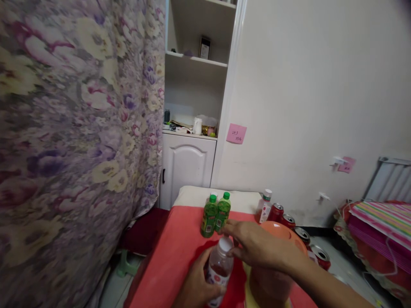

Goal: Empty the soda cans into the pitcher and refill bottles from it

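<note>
My left hand [201, 280] is wrapped around a clear plastic bottle [221, 265] with a white cap and a printed label, held upright at the table's near side. At its top, my right hand [253, 244] has thumb and fingers around the white cap [225, 244]; part of that contact is hidden. Just beyond stand two green bottles, one on the left [209, 218] and one on the right [223, 209], both with green caps. An orange plastic container [284, 231] is partly covered by my right forearm.
Red cans [276, 211] and another white-capped bottle [265, 205] line the right side of the table with its red cloth [180, 239]. A floral curtain [96, 128] hangs left. Behind is a white cabinet [189, 164]; a bed [382, 231] stands far right.
</note>
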Action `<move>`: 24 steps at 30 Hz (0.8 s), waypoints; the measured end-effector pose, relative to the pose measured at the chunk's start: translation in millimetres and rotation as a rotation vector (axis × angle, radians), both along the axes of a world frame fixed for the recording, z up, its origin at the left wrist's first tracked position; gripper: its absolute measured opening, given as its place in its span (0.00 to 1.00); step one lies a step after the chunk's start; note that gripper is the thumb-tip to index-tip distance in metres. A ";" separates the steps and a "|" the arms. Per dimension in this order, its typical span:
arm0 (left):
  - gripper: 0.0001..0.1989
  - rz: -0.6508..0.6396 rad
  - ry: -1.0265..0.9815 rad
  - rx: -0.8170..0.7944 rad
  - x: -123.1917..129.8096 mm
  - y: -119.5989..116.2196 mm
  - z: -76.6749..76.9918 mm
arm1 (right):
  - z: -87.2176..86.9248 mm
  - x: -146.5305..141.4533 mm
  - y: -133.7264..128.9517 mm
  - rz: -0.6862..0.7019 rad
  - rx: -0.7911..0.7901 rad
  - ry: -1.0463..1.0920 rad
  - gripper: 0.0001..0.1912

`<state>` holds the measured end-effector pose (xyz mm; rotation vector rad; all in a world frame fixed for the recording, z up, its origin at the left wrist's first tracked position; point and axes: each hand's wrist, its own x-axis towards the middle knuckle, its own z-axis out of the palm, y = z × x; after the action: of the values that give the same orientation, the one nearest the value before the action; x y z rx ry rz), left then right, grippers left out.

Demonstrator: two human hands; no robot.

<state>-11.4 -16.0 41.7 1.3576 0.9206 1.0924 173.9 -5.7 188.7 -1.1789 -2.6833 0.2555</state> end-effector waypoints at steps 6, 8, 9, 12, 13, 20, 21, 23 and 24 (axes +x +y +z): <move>0.36 -0.013 -0.033 0.018 -0.5 0.8 -3.1 | 5.2 -0.4 -4.8 -0.129 -0.017 -0.015 0.27; 0.38 0.001 -0.014 -0.001 -0.5 0.7 -1.9 | 4.6 0.6 -5.2 -0.080 -0.040 0.030 0.24; 0.38 0.003 -0.008 -0.005 -0.6 0.5 -1.2 | 3.8 0.8 -5.1 -0.059 -0.045 0.047 0.25; 0.36 -0.002 -0.015 -0.005 -0.5 0.2 -0.1 | 1.8 -0.1 -4.3 -0.074 -0.027 0.035 0.23; 0.36 -0.002 -0.022 -0.003 -0.5 0.2 -0.3 | 1.8 -0.6 -4.1 -0.099 -0.015 0.022 0.21; 0.37 0.000 0.008 0.002 0.6 0.6 -0.8 | -1.2 -1.1 -3.2 -0.034 -0.037 0.090 0.24; 0.37 0.002 0.012 0.009 0.7 0.9 -0.8 | -2.8 -1.1 -3.1 -0.015 -0.045 0.100 0.24; 0.37 0.005 0.021 0.012 0.5 1.7 -1.6 | -5.9 -1.8 -3.4 -0.019 -0.039 0.102 0.21; 0.37 0.008 0.025 0.011 0.4 2.2 -2.4 | -7.1 -2.5 -3.8 -0.031 -0.036 0.099 0.21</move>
<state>-11.0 -13.8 39.3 1.3802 0.9406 1.0903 171.4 -9.4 181.5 -1.1849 -2.5834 0.3497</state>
